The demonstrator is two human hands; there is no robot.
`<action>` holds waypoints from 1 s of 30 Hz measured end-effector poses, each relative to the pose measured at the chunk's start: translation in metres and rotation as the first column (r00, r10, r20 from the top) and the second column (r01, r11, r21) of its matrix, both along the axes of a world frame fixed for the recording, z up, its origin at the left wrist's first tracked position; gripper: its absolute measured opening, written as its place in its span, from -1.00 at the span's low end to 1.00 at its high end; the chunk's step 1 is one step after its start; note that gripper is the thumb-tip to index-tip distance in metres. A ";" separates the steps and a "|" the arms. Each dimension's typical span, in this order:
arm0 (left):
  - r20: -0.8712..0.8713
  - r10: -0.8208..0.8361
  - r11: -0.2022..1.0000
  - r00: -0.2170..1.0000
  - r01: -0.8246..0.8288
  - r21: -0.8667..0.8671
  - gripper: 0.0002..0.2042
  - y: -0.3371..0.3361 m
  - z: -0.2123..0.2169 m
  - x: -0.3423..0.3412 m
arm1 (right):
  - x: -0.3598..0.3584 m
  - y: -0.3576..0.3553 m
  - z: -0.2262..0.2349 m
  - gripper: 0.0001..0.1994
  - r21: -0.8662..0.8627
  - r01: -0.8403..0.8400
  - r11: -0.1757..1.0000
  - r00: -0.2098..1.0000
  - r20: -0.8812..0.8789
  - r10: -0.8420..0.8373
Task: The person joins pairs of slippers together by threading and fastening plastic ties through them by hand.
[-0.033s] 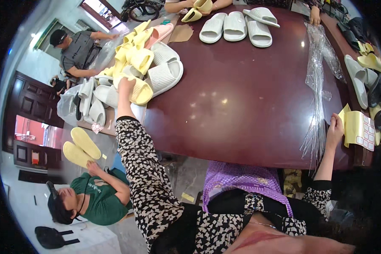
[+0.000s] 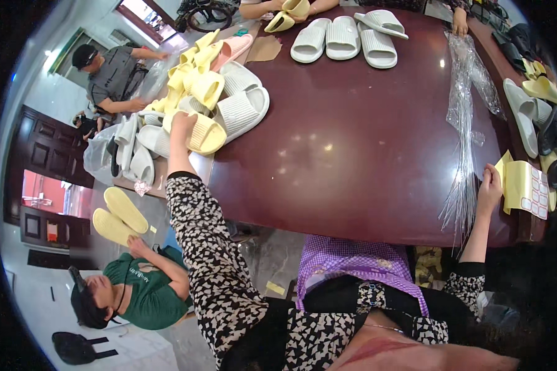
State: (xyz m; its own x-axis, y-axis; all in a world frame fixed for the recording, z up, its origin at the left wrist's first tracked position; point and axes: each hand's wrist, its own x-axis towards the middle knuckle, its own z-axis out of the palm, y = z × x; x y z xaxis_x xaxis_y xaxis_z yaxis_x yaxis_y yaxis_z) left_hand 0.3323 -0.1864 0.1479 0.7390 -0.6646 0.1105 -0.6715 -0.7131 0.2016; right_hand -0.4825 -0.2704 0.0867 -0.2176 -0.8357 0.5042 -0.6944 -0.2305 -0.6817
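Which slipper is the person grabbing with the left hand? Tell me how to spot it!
Look at the big dark red table, then the heap of slippers at its left end. The left hand rests on a yellow slipper at the heap's near edge, beside paler white ribbed ones.

Bare table (image 2: 353, 148) middle between slipper pile (image 2: 216, 93) and plastic bags (image 2: 464, 123).

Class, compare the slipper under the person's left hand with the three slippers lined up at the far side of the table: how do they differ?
The yellow slipper lies in a jumbled pile, touched by the left hand; the three white slippers lie untouched on bare table. Yellow against white; heaped against side by side. All are ribbed slides.
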 end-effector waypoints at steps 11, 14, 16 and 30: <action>-0.704 -0.684 0.552 0.193 -0.493 -0.672 -0.68 -0.001 0.131 -0.049 | 0.009 0.004 0.007 -0.84 -0.026 -0.002 1.000 0.999 -0.054 0.000; -0.615 -0.778 0.487 0.130 -0.495 -0.720 -0.65 0.004 0.151 -0.100 | 0.015 0.007 0.009 -0.82 -0.006 -0.041 0.999 0.999 0.015 0.041; -0.587 -0.805 0.478 0.085 -0.492 -0.728 -0.65 0.005 0.155 -0.150 | 0.019 0.009 0.011 -0.83 -0.006 -0.018 1.000 0.999 -0.031 0.018; -0.630 -0.725 0.686 -0.280 -0.384 -0.618 -0.75 -0.006 0.001 -0.413 | 0.011 0.010 0.014 -0.84 -0.114 0.001 0.993 0.993 0.121 0.013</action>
